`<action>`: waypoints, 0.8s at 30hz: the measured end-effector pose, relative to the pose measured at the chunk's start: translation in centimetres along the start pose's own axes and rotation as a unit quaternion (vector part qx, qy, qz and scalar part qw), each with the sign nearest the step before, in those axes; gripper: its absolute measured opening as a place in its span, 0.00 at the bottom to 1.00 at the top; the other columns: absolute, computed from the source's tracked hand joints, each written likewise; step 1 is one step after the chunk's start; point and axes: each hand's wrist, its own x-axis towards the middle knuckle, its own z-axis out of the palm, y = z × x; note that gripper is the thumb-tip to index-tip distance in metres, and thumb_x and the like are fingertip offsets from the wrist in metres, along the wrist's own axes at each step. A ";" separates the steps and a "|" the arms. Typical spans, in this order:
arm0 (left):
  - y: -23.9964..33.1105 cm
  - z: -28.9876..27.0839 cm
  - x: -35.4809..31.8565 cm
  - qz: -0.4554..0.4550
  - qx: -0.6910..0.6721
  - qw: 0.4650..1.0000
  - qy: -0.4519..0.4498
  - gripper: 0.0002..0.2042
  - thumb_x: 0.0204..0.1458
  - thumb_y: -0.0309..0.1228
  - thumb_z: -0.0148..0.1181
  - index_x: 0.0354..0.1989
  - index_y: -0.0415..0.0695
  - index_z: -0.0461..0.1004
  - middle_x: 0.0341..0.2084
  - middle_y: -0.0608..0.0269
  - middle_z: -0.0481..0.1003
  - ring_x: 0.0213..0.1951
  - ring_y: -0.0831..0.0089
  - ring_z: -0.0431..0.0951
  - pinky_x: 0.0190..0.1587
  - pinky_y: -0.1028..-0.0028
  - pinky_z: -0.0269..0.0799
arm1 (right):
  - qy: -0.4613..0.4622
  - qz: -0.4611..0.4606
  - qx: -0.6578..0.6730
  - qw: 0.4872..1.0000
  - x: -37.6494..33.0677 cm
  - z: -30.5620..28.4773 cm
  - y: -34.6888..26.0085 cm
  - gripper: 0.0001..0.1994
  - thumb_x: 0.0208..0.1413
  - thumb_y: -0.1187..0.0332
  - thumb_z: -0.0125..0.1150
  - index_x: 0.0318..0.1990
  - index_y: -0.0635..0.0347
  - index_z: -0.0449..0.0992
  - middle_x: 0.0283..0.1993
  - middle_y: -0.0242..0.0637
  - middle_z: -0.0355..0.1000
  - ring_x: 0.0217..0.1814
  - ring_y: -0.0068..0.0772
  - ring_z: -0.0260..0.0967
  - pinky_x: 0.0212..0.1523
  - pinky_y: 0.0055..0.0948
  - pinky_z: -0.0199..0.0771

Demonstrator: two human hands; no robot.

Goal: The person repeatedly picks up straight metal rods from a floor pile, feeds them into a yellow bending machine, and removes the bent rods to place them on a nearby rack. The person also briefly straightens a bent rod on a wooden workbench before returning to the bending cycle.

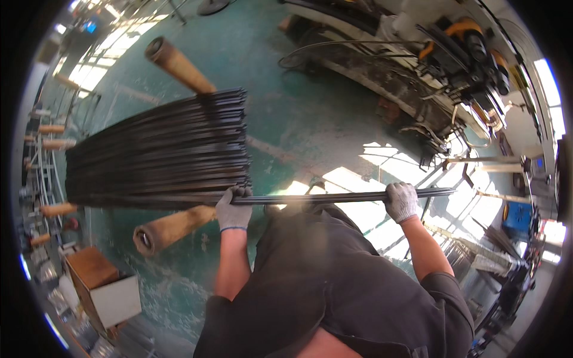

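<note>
Across the front of my body runs a thin bundle of long dark bars [322, 198], held roughly level. My left hand [233, 209], in a light grey work glove, is closed round the bars beside the near corner of a wide stack. My right hand [401, 201], gloved the same way, grips them close to their right end, which sticks out beyond it. To the left lies the stack of long dark bars [161, 149], side by side with their ends facing me. Whether the held bars reach on over the stack to the left cannot be told.
Brown padded rollers [179, 64] [173, 230] carry the stack. At the lower left stands a brown and white box [113, 298]. A long machine bed [382, 83] with an orange and black machine [456, 48] is at the upper right. Racks with metal pieces [483, 256] stand right.
</note>
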 end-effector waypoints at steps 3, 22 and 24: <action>-3.0 4.1 -2.6 -0.010 0.051 0.998 -0.039 0.10 0.67 0.31 0.52 0.36 0.37 0.75 0.30 0.56 0.75 0.38 0.59 0.76 0.58 0.52 0.73 | -0.015 0.012 0.012 1.000 -0.4 0.9 5.9 0.06 0.51 0.66 0.65 0.32 0.54 0.75 0.30 0.38 0.73 0.40 0.48 0.73 0.45 0.48 0.72; -19.7 39.3 -3.4 -0.065 0.216 0.853 -0.470 0.12 0.62 0.23 0.59 0.54 0.36 0.75 0.44 0.52 0.79 0.52 0.55 0.78 0.72 0.48 0.63 | 0.334 0.270 0.903 0.010 11.8 -0.8 19.8 0.16 0.63 0.86 0.45 0.57 0.68 0.68 0.56 0.50 0.74 0.63 0.54 0.74 0.69 0.54 0.76; -20.0 42.5 -1.3 -0.076 0.211 0.832 -0.508 0.14 0.62 0.23 0.58 0.55 0.34 0.74 0.44 0.51 0.78 0.53 0.54 0.77 0.73 0.48 0.62 | 0.345 0.207 0.914 0.052 11.7 1.4 24.9 0.13 0.68 0.82 0.49 0.58 0.67 0.67 0.56 0.49 0.74 0.64 0.54 0.74 0.70 0.53 0.76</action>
